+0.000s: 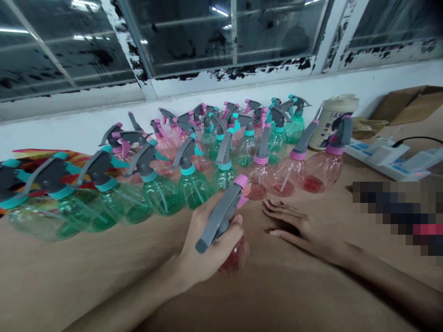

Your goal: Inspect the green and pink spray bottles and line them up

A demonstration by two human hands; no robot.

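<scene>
My left hand [211, 240] is wrapped round the neck of a pink spray bottle [235, 258] with a grey and pink trigger head, near the middle of the table. Fingers outstretched, my right hand [294, 221] lies on the table to the right of that bottle and holds nothing. Just beyond it stand pink spray bottles, the closest being one with a pink collar [259, 180] and another [285, 177]. A row of green spray bottles [164, 196] with turquoise collars runs off to the left. My left palm hides part of the held bottle.
More pink and green spray bottles crowd together behind the front row. At the back right are a white printed cup [332, 120], a cardboard box [408, 103] and a white power strip [387, 161] with plugs and a black cable. A window wall [224, 85] closes off the back.
</scene>
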